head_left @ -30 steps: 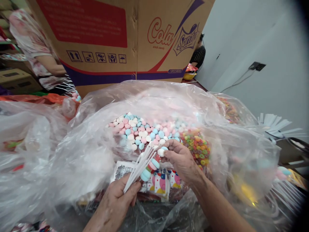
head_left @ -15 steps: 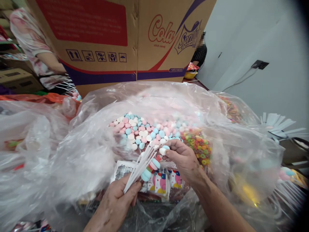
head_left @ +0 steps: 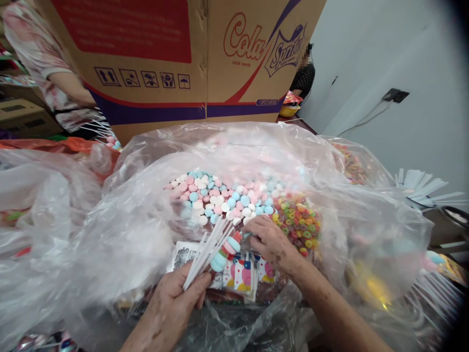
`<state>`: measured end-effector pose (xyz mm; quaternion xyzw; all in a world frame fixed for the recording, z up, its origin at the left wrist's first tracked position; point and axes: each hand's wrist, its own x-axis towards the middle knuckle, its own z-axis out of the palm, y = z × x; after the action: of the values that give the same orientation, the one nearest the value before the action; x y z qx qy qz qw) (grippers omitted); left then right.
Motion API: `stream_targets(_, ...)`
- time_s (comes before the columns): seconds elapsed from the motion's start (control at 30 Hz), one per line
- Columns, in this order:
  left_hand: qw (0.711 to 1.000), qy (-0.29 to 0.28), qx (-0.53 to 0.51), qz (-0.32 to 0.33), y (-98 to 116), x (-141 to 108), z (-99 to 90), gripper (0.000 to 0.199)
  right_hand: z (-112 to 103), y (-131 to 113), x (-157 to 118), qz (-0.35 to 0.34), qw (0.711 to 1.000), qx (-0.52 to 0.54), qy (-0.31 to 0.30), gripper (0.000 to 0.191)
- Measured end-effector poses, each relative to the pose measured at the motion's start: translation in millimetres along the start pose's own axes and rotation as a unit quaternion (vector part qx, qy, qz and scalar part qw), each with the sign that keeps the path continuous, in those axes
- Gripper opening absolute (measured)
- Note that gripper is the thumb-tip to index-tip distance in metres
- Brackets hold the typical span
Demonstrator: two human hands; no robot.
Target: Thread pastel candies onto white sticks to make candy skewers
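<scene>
My left hand (head_left: 181, 291) is closed round a bundle of thin white sticks (head_left: 208, 252) that point up and away. Beside the sticks, pastel marshmallows (head_left: 219, 262) and a red gummy piece (head_left: 238, 236) sit in a row, apparently threaded on one stick. Just right of that row is my right hand (head_left: 269, 239), its fingers curled down with a blue marshmallow (head_left: 248, 235) partly showing beneath them. Ahead of both hands lies a heap of pink, white and blue marshmallows (head_left: 220, 198), and colourful gummy rings (head_left: 298, 220) lie to its right.
Clear plastic sheeting (head_left: 128, 254) surrounds the candy. Small printed packets (head_left: 242, 274) lie below my hands. A large cardboard box (head_left: 154, 44) stands behind. White strips (head_left: 421, 183) and more sticks (head_left: 439, 293) are at right. A person's arm (head_left: 69, 88) shows at far left.
My right hand has turned over, its fingers now curled downward, hiding most of what they pinch; the white marshmallow is no longer visible there. My left hand has shifted slightly left with the sticks.
</scene>
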<state>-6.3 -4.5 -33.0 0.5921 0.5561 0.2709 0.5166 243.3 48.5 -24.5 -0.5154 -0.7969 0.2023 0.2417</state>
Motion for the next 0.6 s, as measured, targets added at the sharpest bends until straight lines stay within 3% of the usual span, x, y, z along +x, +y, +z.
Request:
stream_targets(0.07, 1.000, -0.002, -0.010, 0.000, -2, 0, -0.1, 0.042, 5, 1, 1, 0.013, 0.999, 0.017, 0.031, 0.027)
stream_targets(0.17, 1.000, 0.008, -0.025, -0.001, -3, 0, -1.6, 0.042, 9, 2, 2, 0.096, 0.989, 0.086, 0.074, 0.020)
stream_targets(0.3, 0.999, 0.027, -0.045, 0.001, 2, -2, -4.6, 0.041, 2, 1, -2, 0.151, 0.973, 0.127, 0.123, 0.012)
stream_targets(0.47, 0.994, 0.056, -0.086, -0.031, 7, -2, -5.5, 0.041, -10, -4, -10, 0.114, 0.988, 0.005, 0.108, 0.010)
stream_targets(0.6, 0.994, 0.069, -0.087, -0.011, 3, 0, -5.5, 0.040, 4, 0, -8, 0.023, 0.989, -0.089, 0.118, 0.016)
